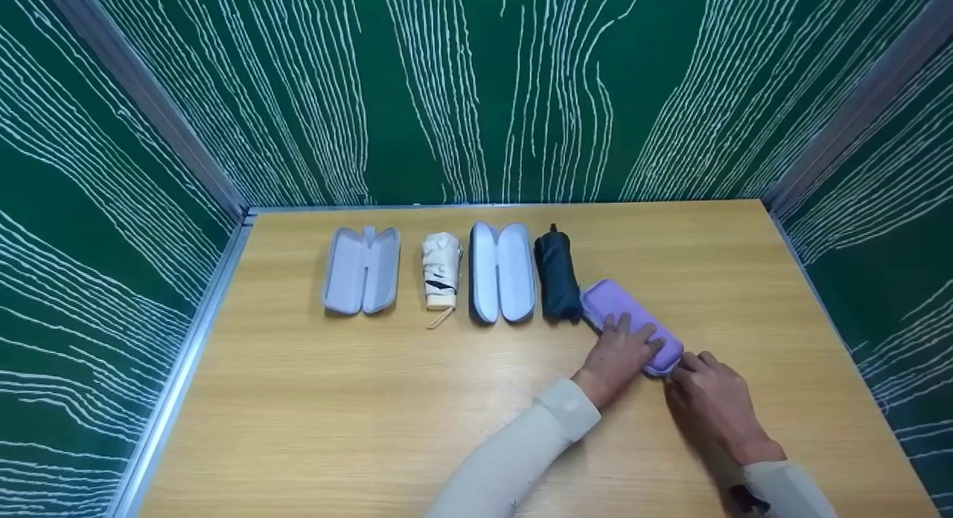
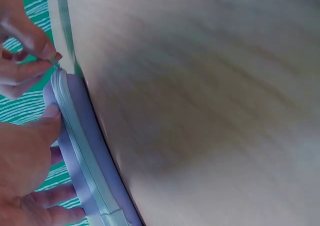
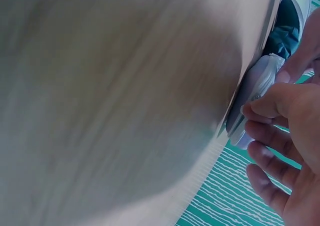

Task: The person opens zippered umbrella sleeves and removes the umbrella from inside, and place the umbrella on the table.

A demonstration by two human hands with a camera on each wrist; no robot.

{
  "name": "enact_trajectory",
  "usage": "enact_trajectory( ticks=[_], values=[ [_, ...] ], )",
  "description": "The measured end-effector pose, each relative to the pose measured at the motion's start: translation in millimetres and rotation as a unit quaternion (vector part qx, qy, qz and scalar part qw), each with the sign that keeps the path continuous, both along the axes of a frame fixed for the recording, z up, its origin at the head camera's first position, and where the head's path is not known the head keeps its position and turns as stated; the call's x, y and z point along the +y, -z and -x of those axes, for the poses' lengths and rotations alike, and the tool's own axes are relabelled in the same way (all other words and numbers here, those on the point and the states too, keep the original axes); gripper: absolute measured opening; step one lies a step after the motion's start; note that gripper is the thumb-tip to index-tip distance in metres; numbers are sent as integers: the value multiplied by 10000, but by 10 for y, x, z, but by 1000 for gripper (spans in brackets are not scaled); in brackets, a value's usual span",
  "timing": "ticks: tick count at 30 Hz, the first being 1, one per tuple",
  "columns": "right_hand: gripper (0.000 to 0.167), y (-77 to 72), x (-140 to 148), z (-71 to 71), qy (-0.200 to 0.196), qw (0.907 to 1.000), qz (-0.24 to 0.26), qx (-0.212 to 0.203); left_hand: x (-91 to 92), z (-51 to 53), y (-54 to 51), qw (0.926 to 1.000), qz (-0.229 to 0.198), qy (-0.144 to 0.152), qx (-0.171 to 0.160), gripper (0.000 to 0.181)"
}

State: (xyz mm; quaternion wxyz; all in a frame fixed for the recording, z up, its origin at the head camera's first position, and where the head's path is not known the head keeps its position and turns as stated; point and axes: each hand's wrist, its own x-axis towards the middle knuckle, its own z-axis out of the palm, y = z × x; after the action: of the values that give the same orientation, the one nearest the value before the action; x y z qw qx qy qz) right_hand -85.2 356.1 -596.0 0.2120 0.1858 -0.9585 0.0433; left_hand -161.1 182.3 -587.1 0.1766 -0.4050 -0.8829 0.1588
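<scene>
A purple zip-up case (image 1: 625, 309) lies slantwise on the table, its lid down over the base. My left hand (image 1: 619, 354) holds it from the near side, with fingers on the lid and the thumb (image 2: 51, 117) against its side. At the case's near right end, my right hand (image 1: 715, 395) pinches the zipper pull (image 2: 54, 61) between thumb and index finger. The pale zipper band (image 2: 82, 141) runs along the side in the left wrist view. The case's inside is hidden.
Left of the purple case lie a black folded umbrella (image 1: 558, 276), an opened glasses case (image 1: 515, 272) with a pale blue lining, a cream folded umbrella (image 1: 441, 265) and an opened lavender-grey glasses case (image 1: 346, 272). Green walls with white lines border the wooden table (image 1: 357, 429).
</scene>
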Motion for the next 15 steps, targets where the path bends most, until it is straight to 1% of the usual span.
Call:
enact_trajectory(
  ticks=[6,11,15],
  values=[
    [11,-25,-70,-44,434,9986,97,-288,59,-56,39,9995,-207,-211,68,37],
    [12,-35,-129,-70,613,9975,266,-234,104,-102,47,9990,-305,-329,44,37],
    [11,-34,-147,-82,639,9974,299,-123,135,-134,68,9983,-378,-413,131,36]
  ],
)
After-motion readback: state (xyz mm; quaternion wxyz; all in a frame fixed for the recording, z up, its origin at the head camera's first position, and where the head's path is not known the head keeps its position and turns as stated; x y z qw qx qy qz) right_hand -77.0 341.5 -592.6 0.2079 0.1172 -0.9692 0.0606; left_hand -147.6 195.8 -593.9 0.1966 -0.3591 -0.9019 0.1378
